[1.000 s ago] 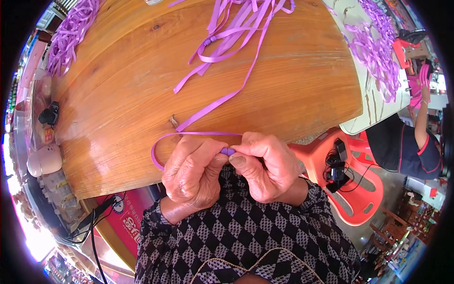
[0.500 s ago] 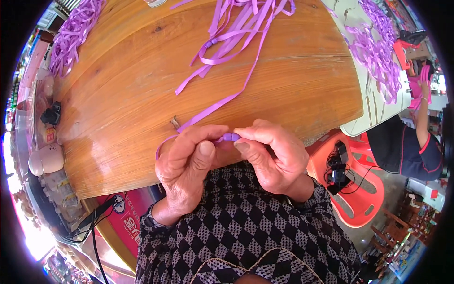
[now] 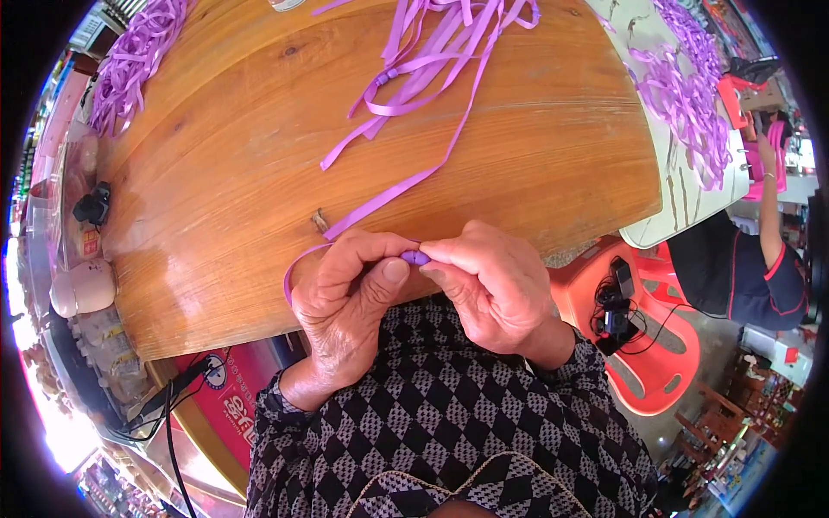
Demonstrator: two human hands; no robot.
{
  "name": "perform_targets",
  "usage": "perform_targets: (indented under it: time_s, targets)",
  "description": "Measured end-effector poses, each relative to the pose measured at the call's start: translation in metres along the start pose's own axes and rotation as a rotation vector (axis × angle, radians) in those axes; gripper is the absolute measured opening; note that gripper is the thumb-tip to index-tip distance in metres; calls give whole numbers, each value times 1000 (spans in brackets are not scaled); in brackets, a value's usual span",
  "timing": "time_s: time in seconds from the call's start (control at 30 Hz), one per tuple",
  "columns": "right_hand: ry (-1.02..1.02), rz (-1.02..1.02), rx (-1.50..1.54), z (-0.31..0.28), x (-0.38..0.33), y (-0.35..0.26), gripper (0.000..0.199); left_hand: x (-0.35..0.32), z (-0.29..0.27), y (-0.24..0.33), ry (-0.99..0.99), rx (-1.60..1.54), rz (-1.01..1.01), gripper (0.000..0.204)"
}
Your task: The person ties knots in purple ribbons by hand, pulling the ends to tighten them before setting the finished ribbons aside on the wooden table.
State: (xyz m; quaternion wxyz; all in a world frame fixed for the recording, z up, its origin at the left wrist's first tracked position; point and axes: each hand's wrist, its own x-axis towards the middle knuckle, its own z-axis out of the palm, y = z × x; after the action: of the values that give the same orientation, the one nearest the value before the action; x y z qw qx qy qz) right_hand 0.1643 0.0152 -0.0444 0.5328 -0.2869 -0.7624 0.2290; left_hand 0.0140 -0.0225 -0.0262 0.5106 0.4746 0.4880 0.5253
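Observation:
Above my lap, at the near edge of the wooden table (image 3: 259,190), both hands meet fingertip to fingertip. My left hand (image 3: 345,298) pinches a purple ribbon with a small purple knotted bead-like piece (image 3: 415,257) on it. From the other side, the thumb and forefinger of my right hand (image 3: 492,285) close on the same piece. Its ribbon end (image 3: 298,268) loops out past my left hand. A long purple ribbon (image 3: 393,192) runs across the table to a loose bunch of purple ribbons (image 3: 432,65) farther off.
Heaps of purple ribbon lie at the far left (image 3: 142,65) and on a pale side table (image 3: 643,229) at the right. An orange plastic chair (image 3: 656,371) holds black devices and cables (image 3: 617,315). A person in dark clothes (image 3: 734,268) is at the right.
My hands have drawn closer together, the right one shifting slightly left. Less of the purple knotted piece shows between the fingertips.

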Motion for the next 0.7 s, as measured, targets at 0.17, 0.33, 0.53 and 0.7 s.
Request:
perform_targets:
  time_s: [0.17, 0.33, 0.53, 0.7]
  targets:
    - [-39, 220, 103, -1, 0, -10, 22, -1, 2, -5, 26, 81, 102, 12]
    - [42, 130, 101, 7, -4, -9, 20, -2, 5, -2, 74, 209, 145, 9]
    - [33, -35, 4, 6, -7, 0, 20, 4, -1, -4, 4, 353, 313, 8]
    - [-6, -73, 6, 3, -8, 2, 20, 5, -1, -8, -12, 269, 338, 6]
